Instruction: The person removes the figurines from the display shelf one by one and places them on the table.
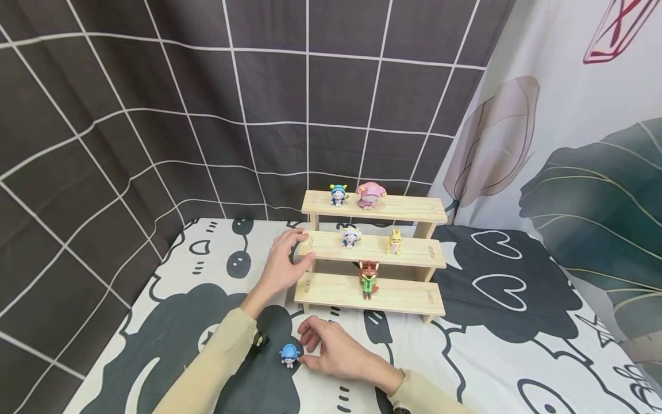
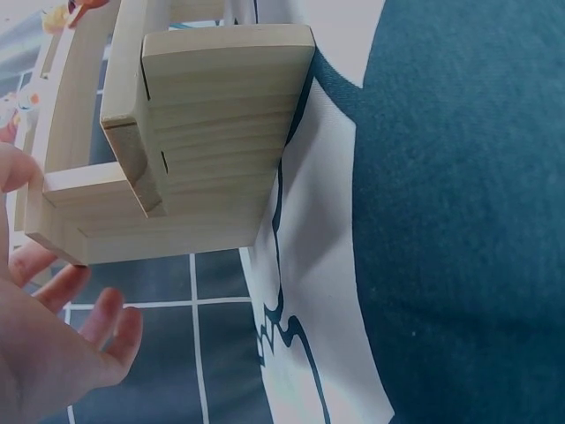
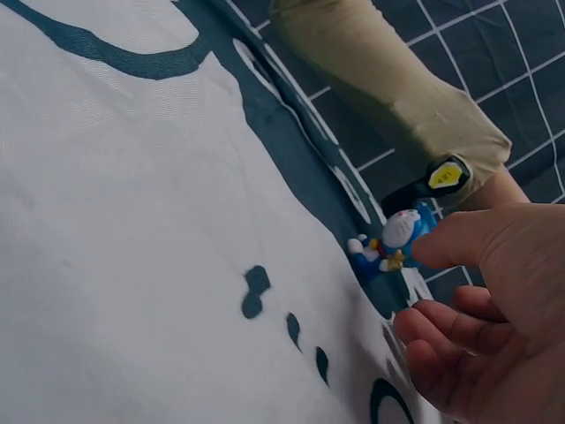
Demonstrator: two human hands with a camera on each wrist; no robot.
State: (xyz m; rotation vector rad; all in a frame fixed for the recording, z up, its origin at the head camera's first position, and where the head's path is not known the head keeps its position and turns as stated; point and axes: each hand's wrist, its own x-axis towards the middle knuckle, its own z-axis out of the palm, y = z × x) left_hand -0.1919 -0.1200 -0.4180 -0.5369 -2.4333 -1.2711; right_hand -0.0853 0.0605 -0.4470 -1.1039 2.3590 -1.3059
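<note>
A light wooden three-tier shelf stands on the patterned cloth. My left hand grips the left end of its middle tier, thumb in front and fingers behind; in the left wrist view, the hand wraps the plank's corner, with some fingers clear of the wood. My right hand is beside a small blue Doraemon-like figurine on the cloth. Its thumb tip is right at the toy, the other fingers loosely bent and apart from it. The right wrist view shows this figurine partly behind the thumb.
On the top tier are a blue figurine and a pink one. The middle tier bears a white-headed figurine and a yellow rabbit; the bottom, a fox figurine. Behind hangs a dark grid curtain.
</note>
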